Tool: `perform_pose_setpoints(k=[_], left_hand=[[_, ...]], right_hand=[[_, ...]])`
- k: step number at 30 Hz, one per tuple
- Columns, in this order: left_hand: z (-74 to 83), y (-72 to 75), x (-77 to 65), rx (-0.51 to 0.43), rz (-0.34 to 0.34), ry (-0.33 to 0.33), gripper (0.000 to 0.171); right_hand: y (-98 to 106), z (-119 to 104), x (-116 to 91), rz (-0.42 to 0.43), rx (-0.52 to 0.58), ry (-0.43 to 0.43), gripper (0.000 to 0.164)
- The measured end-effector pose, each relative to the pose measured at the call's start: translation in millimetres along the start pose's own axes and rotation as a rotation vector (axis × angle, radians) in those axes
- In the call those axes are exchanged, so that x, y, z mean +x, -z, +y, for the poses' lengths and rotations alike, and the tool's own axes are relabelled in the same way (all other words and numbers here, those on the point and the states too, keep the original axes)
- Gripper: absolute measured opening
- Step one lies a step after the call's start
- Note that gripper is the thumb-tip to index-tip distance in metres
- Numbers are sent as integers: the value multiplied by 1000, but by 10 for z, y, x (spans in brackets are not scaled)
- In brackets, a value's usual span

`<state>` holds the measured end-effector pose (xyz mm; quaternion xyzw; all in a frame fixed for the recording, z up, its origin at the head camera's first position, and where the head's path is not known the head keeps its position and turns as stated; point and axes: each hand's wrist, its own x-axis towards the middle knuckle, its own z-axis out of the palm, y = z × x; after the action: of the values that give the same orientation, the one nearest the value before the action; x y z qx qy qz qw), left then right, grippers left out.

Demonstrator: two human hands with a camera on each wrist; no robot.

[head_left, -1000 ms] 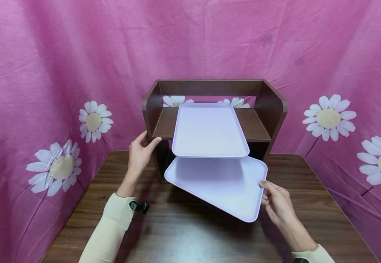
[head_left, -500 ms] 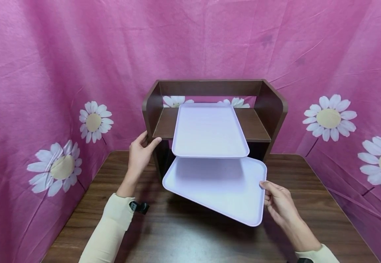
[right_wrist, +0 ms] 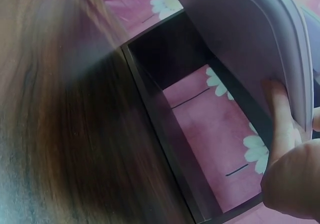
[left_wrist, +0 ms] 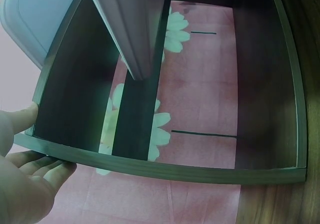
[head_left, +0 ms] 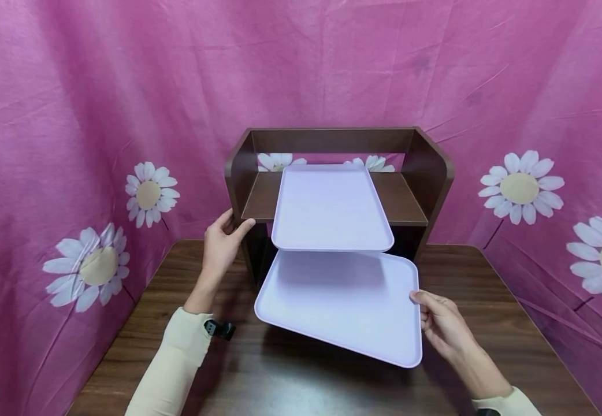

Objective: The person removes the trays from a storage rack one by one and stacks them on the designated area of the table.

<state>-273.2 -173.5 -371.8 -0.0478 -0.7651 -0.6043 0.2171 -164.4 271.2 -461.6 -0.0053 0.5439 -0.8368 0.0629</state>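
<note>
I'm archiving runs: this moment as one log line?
left hand: grips shelf unit | right hand: pinches lower tray | upper tray: overhangs shelf unit's front

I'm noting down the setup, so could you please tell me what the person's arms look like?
The left sleeve and right sleeve are pale cream. A small black device sits at the left cuff; a black piece shows at the right, mostly cut off. The left grip and right grip are ungloved.

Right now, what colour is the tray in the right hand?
Pale lilac, plain; the held tray shows best in the head view.
</note>
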Motion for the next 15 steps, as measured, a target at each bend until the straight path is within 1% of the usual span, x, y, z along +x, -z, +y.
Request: perform_pose_setpoints(k=[4,8,15], left_hand=[[14,-1,-9,4,-3,7,53],[12,-2,-14,9,8,7,52],[1,-1,-11,15,10,-3,51]], right_hand=[[40,21,6,-26,-19,-15,44],[67,45,7,-55,-42,-36,44],[105,87,9,-75,-84,-56,44]])
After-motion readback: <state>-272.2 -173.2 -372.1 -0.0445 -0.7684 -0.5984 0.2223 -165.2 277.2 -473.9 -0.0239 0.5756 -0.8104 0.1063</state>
